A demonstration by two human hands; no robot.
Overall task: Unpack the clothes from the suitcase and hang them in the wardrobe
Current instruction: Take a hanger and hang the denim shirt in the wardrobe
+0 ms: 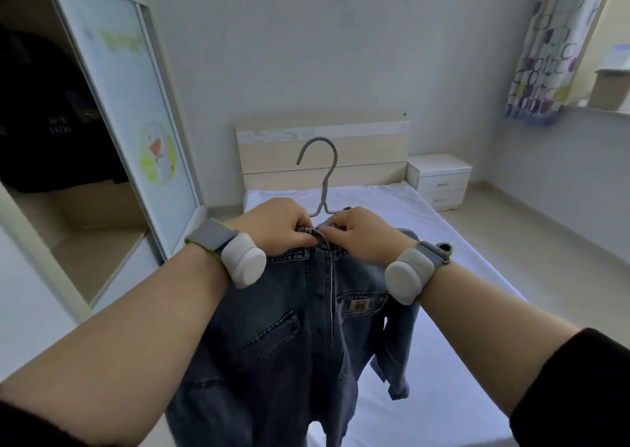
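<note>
Both hands, left hand (278,226) and right hand (363,233), pinch the collar of the denim jacket (289,337) at frame centre, apparently fastening it so it stays on the hanger (322,177); the wardrobe (51,139) waits upper left.

A plain pale grey wall (306,54) closes the far end of the room; against it stands a light wooden headboard (361,160); the bed with a white sheet (453,310) runs from it toward the camera; just beside the headboard, on the right, sits a small white bedside cabinet with two drawers (439,180); the beige floor (545,242) lies to the bed's right; a curtain printed with purple, green and white squares (542,61) hangs at upper right, daylight behind it; a brown cardboard box (610,88) rests on the sill; at left a white sliding-door wardrobe (136,105) stands open, its frosted panel bearing cartoon pictures, its inside dark.
</note>
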